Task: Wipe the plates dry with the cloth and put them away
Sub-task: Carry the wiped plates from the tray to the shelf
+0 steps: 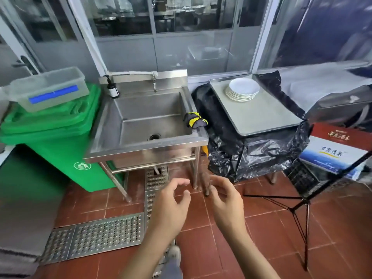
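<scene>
Both hands, left hand and right hand, hover empty with fingers loosely curled. The stacked plates rest on a tray; likely rigid, breakable, slippery when wet, best gripped at the rim. The cloth, soft, drapes over the sink edge.

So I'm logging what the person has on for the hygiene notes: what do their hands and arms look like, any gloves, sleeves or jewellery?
Both are bare: the left hand and right hand wear no gloves, and no rings, watch or bracelet are visible. The forearms show no sleeves up to the bottom edge of the picture.
</scene>
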A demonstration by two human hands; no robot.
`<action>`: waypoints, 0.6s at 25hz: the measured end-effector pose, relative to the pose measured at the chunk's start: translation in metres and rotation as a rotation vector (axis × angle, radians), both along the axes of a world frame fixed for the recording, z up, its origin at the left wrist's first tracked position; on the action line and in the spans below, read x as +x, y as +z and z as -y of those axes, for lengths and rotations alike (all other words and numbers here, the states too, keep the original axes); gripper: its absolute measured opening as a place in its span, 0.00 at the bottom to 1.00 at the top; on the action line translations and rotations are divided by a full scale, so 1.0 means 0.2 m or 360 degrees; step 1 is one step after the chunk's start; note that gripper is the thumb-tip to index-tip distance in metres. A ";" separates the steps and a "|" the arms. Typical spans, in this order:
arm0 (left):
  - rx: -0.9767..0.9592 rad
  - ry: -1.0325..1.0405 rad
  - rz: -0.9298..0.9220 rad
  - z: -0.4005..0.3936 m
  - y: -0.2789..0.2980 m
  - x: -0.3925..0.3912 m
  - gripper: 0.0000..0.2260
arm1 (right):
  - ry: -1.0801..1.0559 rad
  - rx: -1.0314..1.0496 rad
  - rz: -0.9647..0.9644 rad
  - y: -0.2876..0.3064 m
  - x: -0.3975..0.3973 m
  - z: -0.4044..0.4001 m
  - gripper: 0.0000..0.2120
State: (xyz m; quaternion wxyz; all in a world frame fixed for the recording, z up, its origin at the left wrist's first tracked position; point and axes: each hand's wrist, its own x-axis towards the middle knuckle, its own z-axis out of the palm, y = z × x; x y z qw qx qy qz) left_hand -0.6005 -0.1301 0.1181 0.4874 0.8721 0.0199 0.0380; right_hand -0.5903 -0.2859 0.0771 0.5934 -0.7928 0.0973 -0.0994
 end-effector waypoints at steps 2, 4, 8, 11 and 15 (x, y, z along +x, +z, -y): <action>-0.0011 -0.0066 -0.0007 0.07 -0.06 0.30 0.11 | -0.0105 -0.0040 0.0012 -0.03 0.27 0.08 0.11; -0.0004 -0.0127 -0.0041 0.14 -0.09 0.61 0.10 | -0.0193 -0.0050 0.0037 -0.03 0.55 0.15 0.13; -0.0050 -0.0283 -0.0106 0.23 -0.12 1.24 0.09 | -0.0385 -0.0095 -0.0027 -0.02 1.06 0.28 0.11; -0.0028 -0.0408 -0.0056 0.34 -0.10 1.63 0.10 | -0.0506 -0.0093 -0.0011 0.01 1.36 0.39 0.12; -0.0043 -0.0565 -0.0050 0.54 -0.11 2.02 0.11 | -0.0629 -0.0043 -0.0030 0.00 1.68 0.58 0.11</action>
